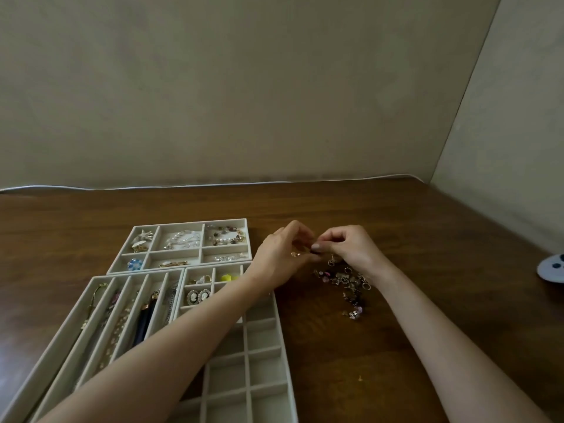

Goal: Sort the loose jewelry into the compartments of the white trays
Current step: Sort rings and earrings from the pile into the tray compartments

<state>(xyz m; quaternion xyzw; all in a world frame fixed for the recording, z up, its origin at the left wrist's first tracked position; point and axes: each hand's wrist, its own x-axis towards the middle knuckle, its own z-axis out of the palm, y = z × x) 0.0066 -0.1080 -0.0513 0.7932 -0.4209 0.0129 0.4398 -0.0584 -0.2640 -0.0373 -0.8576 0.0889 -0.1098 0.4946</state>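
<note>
Head: L hand (279, 254), R hand (351, 248) pinch tiny piece (315, 252); pile (345, 277) lies far-near

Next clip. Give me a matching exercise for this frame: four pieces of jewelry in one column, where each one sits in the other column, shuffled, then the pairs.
1. blue flower piece
2. cameo earrings
3. yellow piece
4. loose pile of jewelry

A. on the table, beside the right hand
B. grid tray, far row
C. far tray, near-left compartment
D. grid tray, second row, leftmost compartment

Pairs: 1-C, 2-D, 3-B, 4-A.
</note>
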